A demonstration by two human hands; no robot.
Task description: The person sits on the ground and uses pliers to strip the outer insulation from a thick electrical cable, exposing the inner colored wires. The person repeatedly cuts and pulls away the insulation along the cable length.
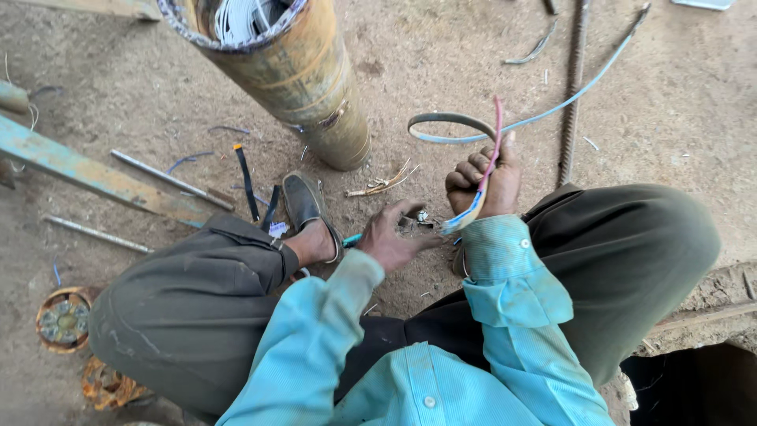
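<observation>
The flat blue cable with a red wire (pixel 482 185) sits clenched in our right hand (pixel 478 183) above the dirt; our left hand (pixel 394 237), fingers loosely curled and empty, reaches under. We judge the springy loop could whip loose.

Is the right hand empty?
No, the right hand is closed around a bundle of red and blue wires, while the left hand reaches toward the ground.

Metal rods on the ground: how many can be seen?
3. One ribbed rod lies upper right, past the right hand. Two thin rods lie at left: one above the blue beam, one below it. Others may be hidden.
</observation>
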